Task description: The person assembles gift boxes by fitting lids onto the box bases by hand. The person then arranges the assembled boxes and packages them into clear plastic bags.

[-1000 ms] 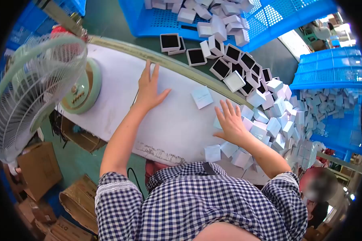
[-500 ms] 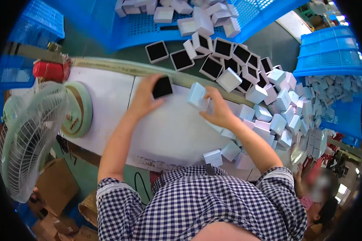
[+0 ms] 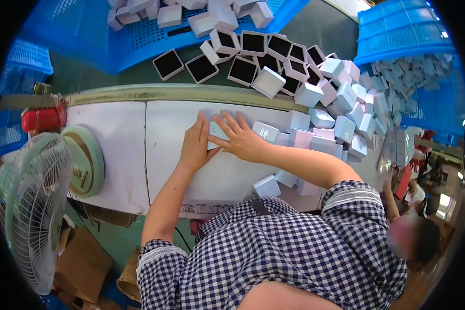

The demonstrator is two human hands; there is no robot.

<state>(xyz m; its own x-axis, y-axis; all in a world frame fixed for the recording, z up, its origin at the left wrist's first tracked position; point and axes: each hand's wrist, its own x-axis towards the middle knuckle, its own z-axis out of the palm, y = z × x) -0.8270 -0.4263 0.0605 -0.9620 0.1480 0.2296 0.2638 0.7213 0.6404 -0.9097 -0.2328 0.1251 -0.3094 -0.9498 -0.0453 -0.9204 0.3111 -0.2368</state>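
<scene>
Box in play: the small pale-blue box [image 3: 215, 131] sat between your hands on the white worktop [image 3: 165, 137], near the back rail [image 3: 191, 93] and partly covered by your fingers.
Weight: looked light to me — my guess was card, same as the pile of boxes [image 3: 344, 133] over to your right.
Stiffness: probably firm enough for its square shape, but a hard push mid-face could've dented it (corners would've scuffed too, I'd bet).
Surface: seemed smooth, so likely a bit slidey on that worktop.
Where to grab: opposite side walls, flat fingers, gentle pressure — I'd have gone easy on the edges.
Left hand [image 3: 193, 146]: fingers straight and close together, laid along the box's left side, thumb out toward the other hand.
Right hand [image 3: 246, 142]: fingers fanned wide, palm down, reaching over the box from the right. Couldn't tell how hard either hand pressed.
Neighbour: one loose box [image 3: 265, 132] lay just beyond your right wrist.
</scene>
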